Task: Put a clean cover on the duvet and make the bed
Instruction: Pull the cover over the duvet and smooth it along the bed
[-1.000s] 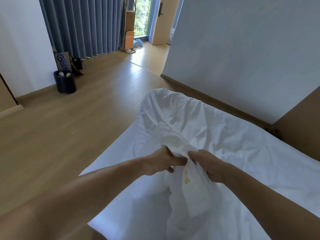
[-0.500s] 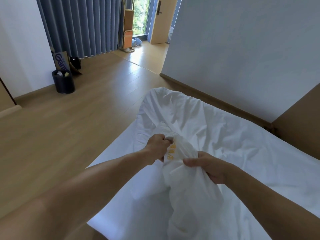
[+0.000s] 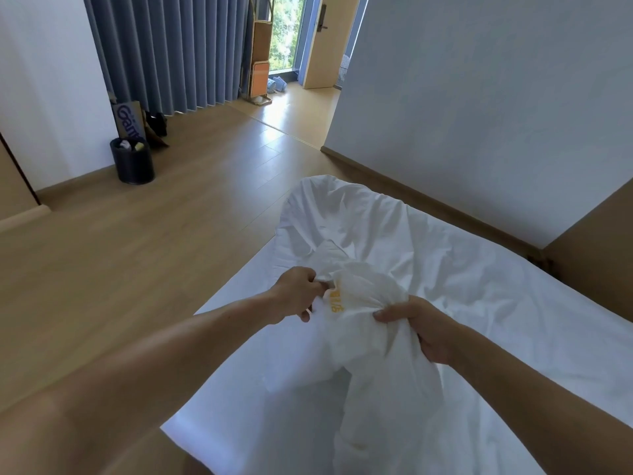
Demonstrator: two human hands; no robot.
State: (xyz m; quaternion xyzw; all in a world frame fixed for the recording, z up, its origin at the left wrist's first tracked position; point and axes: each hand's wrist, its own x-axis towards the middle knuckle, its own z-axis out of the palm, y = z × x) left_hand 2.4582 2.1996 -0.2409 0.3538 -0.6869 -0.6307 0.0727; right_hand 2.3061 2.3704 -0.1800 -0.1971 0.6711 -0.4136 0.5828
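A white duvet cover [image 3: 370, 341] with small yellow lettering is bunched up in front of me, over the bed [image 3: 239, 389]. My left hand [image 3: 298, 296] grips a fold of the cover just left of the lettering. My right hand [image 3: 421, 327] grips the gathered cloth on the other side, fingers curled into it. More white bedding [image 3: 394, 234] lies crumpled across the mattress toward the far corner and the right. Which layer is the duvet itself I cannot tell.
Wooden floor [image 3: 120, 252] stretches left of the bed. A black bin [image 3: 133, 161] and a printed box [image 3: 128, 120] stand by the left wall, near grey-blue curtains [image 3: 171, 53]. A pale wall [image 3: 479, 97] runs close along the bed's far side. A doorway [image 3: 294, 39] opens beyond.
My hands have moved apart: the left slid up and left along the cover's edge, the right stayed lower right, stretching the cloth between them. The yellow lettering now faces up.
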